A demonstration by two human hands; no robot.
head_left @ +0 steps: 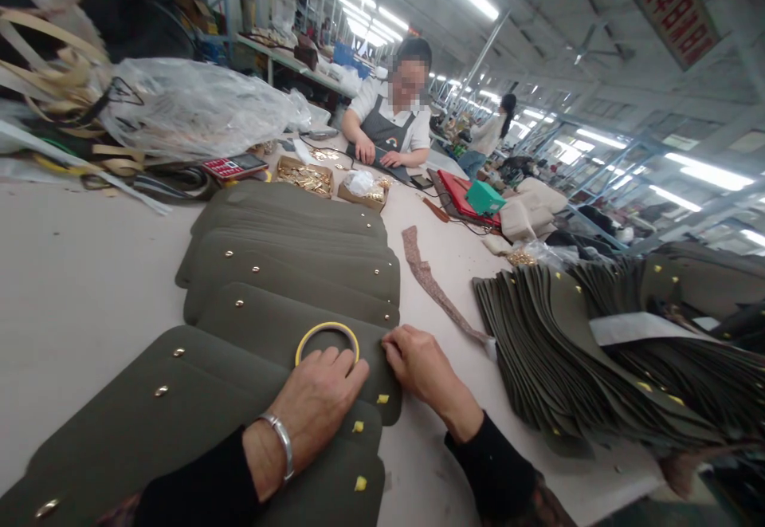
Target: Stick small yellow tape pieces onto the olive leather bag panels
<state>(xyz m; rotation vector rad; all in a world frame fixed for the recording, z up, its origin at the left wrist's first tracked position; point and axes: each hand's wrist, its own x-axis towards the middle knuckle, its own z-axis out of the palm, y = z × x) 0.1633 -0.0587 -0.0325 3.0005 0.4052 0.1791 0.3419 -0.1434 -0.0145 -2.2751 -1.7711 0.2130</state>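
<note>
Working at edge of flat dark-olive panel (275,328) with right hand (423,363), fingertips together, anything pinched unclear.
Gripping round yellow-edged tape roll (328,326) over panel in left hand (319,399); likely calls for steady fingertip control.

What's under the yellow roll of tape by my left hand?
A dark green panel shows around and through the roll of tape; your left hand hides its near side and whatever lies there.
</note>
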